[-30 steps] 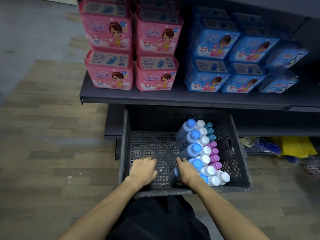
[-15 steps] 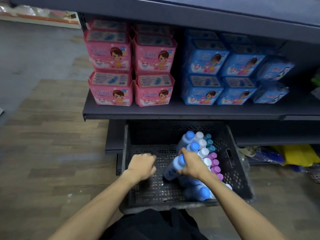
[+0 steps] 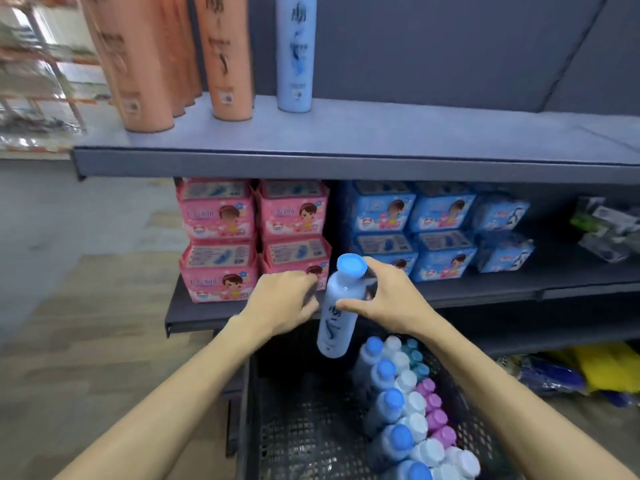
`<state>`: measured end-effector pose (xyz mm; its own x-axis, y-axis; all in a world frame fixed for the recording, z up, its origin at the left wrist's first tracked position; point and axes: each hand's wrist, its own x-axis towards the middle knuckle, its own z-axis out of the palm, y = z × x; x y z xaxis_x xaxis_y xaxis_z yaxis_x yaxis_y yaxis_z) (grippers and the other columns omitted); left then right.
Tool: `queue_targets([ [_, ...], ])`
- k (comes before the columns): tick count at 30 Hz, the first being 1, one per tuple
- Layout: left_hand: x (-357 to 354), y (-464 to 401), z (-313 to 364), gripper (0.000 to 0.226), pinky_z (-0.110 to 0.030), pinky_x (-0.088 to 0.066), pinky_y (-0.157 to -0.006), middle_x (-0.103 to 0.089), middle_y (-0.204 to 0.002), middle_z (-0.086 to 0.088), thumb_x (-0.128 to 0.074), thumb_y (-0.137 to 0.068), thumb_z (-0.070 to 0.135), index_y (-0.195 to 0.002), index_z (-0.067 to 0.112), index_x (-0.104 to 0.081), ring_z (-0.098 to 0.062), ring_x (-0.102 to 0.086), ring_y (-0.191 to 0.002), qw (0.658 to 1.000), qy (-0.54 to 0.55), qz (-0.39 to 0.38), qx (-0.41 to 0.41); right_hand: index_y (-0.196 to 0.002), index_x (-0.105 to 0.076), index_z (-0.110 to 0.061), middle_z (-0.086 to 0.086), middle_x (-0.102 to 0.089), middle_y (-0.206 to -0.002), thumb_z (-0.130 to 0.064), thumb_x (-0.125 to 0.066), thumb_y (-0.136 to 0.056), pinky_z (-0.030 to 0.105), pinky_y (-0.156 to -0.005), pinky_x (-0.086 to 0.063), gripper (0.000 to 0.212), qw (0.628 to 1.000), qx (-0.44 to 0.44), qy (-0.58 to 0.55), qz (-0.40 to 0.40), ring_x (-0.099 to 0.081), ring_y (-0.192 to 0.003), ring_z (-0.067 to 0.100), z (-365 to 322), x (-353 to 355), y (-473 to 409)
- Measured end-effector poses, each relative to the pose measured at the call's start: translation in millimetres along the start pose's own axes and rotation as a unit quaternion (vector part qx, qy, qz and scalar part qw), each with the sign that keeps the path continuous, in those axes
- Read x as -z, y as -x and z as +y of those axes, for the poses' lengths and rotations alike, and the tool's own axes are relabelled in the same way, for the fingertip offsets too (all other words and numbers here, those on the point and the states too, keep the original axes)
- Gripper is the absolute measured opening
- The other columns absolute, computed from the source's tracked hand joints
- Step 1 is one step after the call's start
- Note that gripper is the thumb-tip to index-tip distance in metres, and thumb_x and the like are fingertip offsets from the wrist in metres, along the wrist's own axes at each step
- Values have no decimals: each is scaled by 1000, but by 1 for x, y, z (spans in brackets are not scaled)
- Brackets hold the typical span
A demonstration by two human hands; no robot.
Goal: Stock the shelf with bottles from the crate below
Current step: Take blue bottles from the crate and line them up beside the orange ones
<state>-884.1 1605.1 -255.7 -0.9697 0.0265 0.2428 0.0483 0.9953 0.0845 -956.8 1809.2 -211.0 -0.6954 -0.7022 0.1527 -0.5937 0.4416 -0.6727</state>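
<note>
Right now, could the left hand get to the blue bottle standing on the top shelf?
Probably yes. The left hand holds nothing, and the blue bottle stands near the top shelf's front edge with bare space before it; only the upward stretch is uncertain.

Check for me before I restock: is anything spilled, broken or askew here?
Nothing stands out. The bottles stand in rows in the crate, the packs are stacked square, and the right hand holds one bottle intact.

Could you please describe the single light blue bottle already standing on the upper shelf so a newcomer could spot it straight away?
Find the grey upper shelf above the pink and blue packs. Along its left end stand tall orange bottles; just right of them stands the light blue bottle. It is the only blue one up there, with bare shelf to its right.
</note>
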Motion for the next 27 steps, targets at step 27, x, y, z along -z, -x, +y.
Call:
queue_targets([
  [27,304,-110,-18,19,-30,-39,-51,-62,-73,3,-51,-84,35,-75,20,-57,-25,-56,-65,922,-203,321,-80,-118,-61,-13,-14,-70,-107,-15,-63,-97,17,-82,-49,21,957,256,-97,97,-66,-95,1,-198,200,-117],
])
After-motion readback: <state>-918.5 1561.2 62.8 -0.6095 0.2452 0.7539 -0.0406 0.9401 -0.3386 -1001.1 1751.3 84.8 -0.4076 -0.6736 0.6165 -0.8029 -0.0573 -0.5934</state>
